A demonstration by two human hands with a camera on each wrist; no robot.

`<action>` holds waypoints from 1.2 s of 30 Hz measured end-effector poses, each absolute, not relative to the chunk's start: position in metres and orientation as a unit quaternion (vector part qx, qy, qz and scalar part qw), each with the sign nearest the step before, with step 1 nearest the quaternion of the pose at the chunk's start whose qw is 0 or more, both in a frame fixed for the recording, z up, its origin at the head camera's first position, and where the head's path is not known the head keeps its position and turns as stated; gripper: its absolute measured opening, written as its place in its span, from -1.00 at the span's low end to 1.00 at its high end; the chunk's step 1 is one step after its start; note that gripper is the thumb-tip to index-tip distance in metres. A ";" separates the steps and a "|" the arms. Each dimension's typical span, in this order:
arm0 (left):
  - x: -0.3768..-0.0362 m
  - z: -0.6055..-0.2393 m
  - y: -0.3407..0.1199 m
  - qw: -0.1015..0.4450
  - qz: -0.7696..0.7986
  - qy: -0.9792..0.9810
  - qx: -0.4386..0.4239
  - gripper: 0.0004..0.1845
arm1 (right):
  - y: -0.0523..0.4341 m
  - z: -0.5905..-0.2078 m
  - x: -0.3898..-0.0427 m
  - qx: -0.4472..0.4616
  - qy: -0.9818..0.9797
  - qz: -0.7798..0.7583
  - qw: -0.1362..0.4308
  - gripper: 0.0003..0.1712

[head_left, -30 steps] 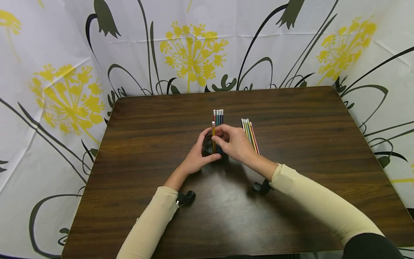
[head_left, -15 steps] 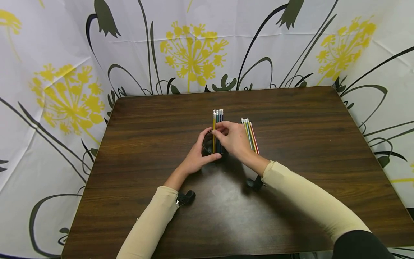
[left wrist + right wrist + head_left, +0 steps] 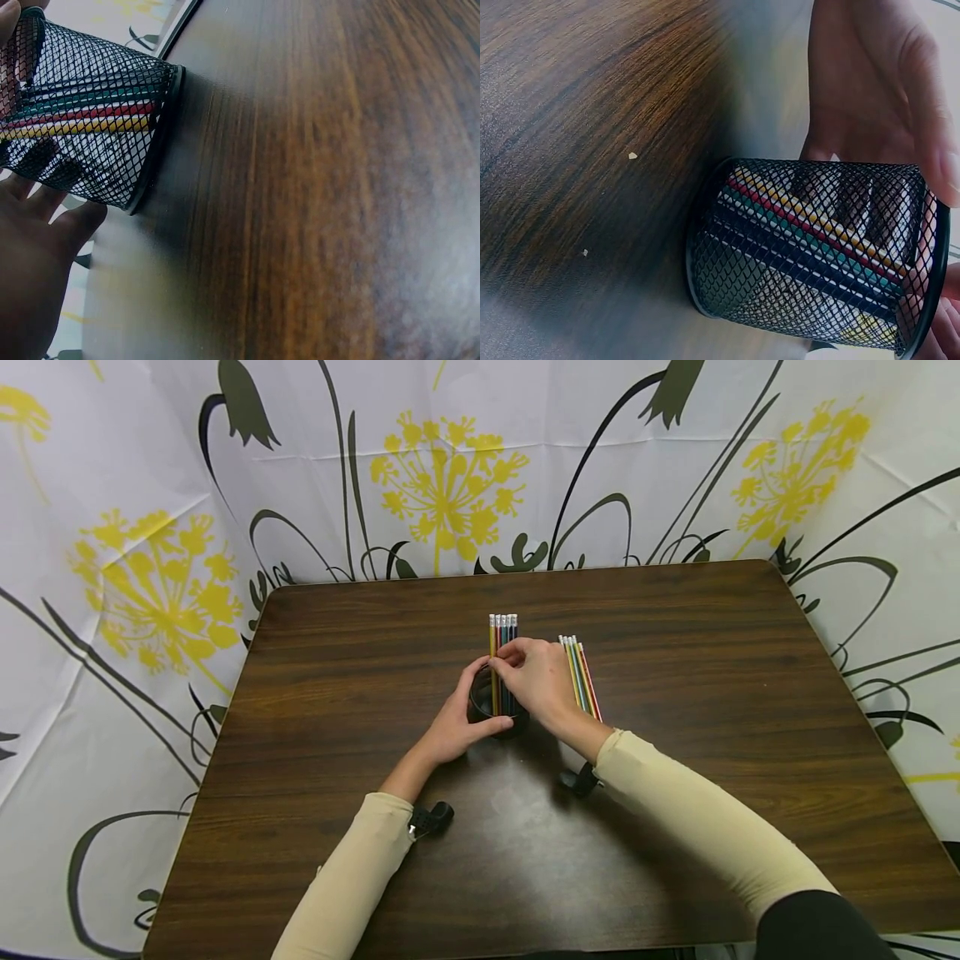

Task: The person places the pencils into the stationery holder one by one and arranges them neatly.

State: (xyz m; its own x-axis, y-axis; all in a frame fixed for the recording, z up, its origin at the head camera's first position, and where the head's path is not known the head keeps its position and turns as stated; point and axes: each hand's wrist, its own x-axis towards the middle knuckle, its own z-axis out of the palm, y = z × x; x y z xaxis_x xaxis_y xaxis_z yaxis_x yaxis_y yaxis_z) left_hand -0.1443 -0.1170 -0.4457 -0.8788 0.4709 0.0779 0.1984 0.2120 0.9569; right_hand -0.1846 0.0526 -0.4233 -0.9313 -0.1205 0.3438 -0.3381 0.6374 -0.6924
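A black mesh pencil cup point(image 3: 481, 702) stands upright on the table. My left hand point(image 3: 450, 725) grips it from the left, its thumb near the rim in the right wrist view. In the cup, a yellow pencil point(image 3: 492, 643) stands eraser end up, leftmost in a tight row of upright red, teal and dark blue pencils point(image 3: 507, 631). My right hand point(image 3: 542, 681) pinches the yellow pencil between thumb and fingers at the rim. Through the mesh, the yellow pencil's lower part point(image 3: 802, 210) runs down beside the red one, close to the base.
Several more pencils point(image 3: 576, 664) lie side by side on the table point(image 3: 360, 635), just right of my right hand and partly behind it. Two pale specks point(image 3: 632, 156) show on the wood. A flower-patterned cloth point(image 3: 300, 468) hangs behind the table's back edge.
My right hand has moved slightly left and away from me. The yellow pencil has shifted toward the far side, its top now level with the others. My left hand and the cup stay put.
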 end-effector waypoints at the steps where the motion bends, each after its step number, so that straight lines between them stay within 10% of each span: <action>1: -0.144 -0.446 -0.117 0.116 0.589 0.769 0.217 -0.08 | 0.053 -0.423 -0.185 0.128 -0.896 0.404 0.133 -0.86; 17: -0.146 -0.449 -0.117 0.105 0.588 0.770 0.223 -0.06 | 0.109 -0.415 -0.206 0.062 -0.872 0.470 0.122 -0.84; 28: -0.147 -0.451 -0.117 0.106 0.581 0.777 0.216 -0.05 | 0.180 -0.455 -0.223 -0.016 -0.918 0.381 -0.108 -0.68; 36: -0.158 -0.483 -0.120 0.095 0.574 0.786 0.210 -0.02 | 0.185 -0.464 -0.223 -0.020 -0.929 0.337 -0.148 -0.73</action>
